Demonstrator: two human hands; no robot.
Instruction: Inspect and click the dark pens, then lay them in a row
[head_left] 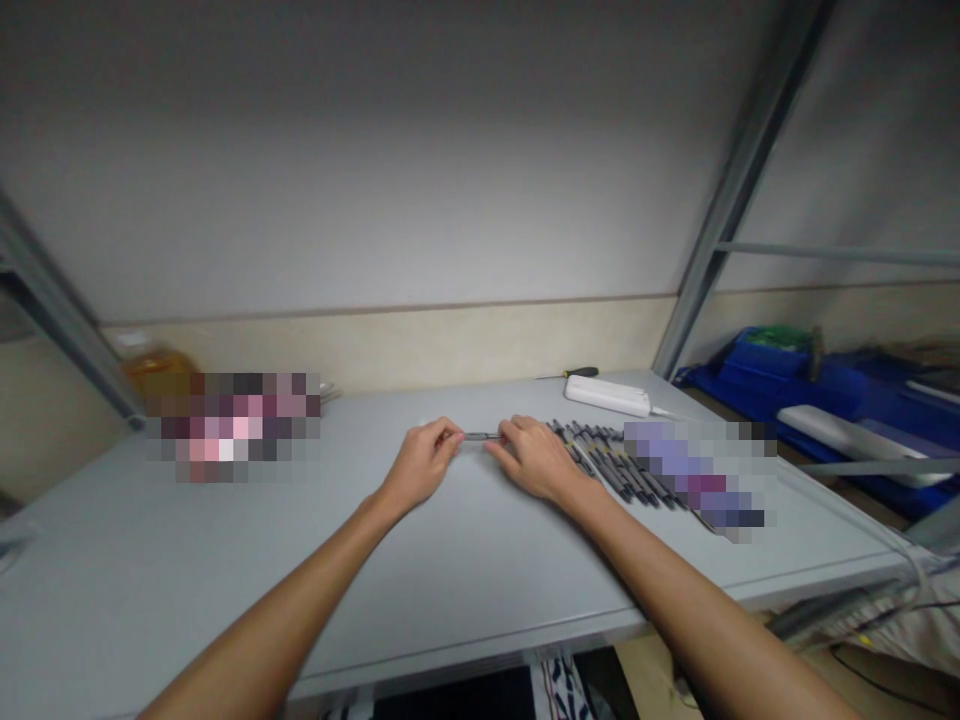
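Observation:
Between my two hands a thin pen point(477, 437) lies level, just above the pale desk point(375, 570). My left hand point(426, 458) pinches its left end between thumb and fingertips. At the other end, the thumb and fingers of my right hand point(534, 455) are closed on it. Right beside my right hand, several dark pens point(630, 475) lie side by side in a slanted row. My right hand and wrist hide part of that row.
A white power strip point(607, 395) and a screwdriver point(581, 373) lie near the wall. Blurred-out items sit at the left and right of the desk. Metal posts point(739, 190) rise at the desk's sides. Blue containers point(757, 365) stand beyond the right post.

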